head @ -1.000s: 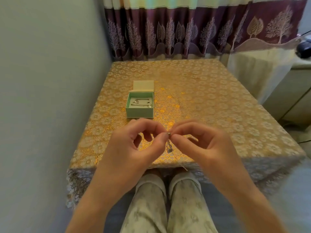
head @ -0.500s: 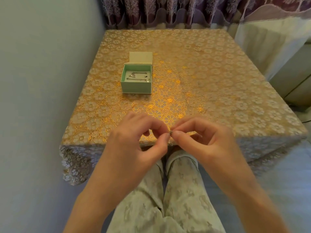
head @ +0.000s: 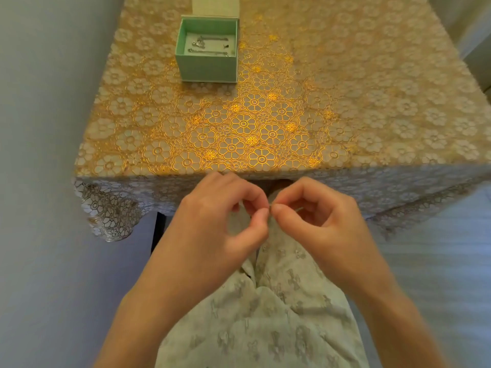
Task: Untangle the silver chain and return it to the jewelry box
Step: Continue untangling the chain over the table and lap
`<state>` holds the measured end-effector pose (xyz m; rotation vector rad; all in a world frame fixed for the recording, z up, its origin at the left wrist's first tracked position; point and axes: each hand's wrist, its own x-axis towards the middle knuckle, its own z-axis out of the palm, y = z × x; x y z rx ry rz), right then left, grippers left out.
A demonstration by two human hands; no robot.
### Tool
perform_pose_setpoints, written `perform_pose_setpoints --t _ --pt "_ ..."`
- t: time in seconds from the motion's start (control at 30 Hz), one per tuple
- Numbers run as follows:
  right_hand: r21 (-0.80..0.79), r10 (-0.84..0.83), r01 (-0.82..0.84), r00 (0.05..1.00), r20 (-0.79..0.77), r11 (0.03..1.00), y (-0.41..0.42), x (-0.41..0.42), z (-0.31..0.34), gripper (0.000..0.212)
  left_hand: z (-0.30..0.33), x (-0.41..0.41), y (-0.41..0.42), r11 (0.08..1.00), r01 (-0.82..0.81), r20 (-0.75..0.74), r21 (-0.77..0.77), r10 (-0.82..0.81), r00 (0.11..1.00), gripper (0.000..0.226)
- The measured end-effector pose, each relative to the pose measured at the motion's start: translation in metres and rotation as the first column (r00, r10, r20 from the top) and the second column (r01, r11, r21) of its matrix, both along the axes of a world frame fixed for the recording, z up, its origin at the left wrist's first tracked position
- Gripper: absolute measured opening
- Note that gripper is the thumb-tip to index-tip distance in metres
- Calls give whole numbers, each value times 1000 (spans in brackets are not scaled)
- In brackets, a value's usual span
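We see left hand and right hand over the lap, near table edge, thumb and forefinger of each pinched on the silver chain, barely visible. Open jewelry box sits far-left, contents tiny.

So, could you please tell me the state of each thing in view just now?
Jewelry box: open, on the table, jewelry inside.
Lid: off, behind the box.
Silver chain: pinched between both hands, barely visible.
Left hand: pinching the chain.
Right hand: pinching the chain.

mint-green jewelry box, tablecloth — gold floral
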<state>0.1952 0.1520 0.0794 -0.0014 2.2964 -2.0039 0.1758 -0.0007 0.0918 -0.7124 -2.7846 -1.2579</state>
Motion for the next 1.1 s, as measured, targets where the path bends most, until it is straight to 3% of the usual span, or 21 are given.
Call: perform_pose_setpoints --t 0.27,0.57,0.83,0.97,1.1 --pt "-130 86 -71 990 113 989 5 12 -13 4 -10 14 -2 986 -44 280 164 -4 960 6" --pt "-244 128 -86 979 161 966 5 14 -21 13 -20 13 -5 967 -79 426 244 -34 904 14" --pt "-227 145 -91 962 233 970 5 13 -22 7 -27 12 -6 961 -107 464 254 -24 886 17" --pt "-177 121 -77 961 249 981 4 13 -22 8 -27 12 -6 970 -102 415 220 1 910 3" --pt "-143 91 -56 962 257 988 5 13 -22 8 -24 13 -5 977 -84 333 194 15 943 7"
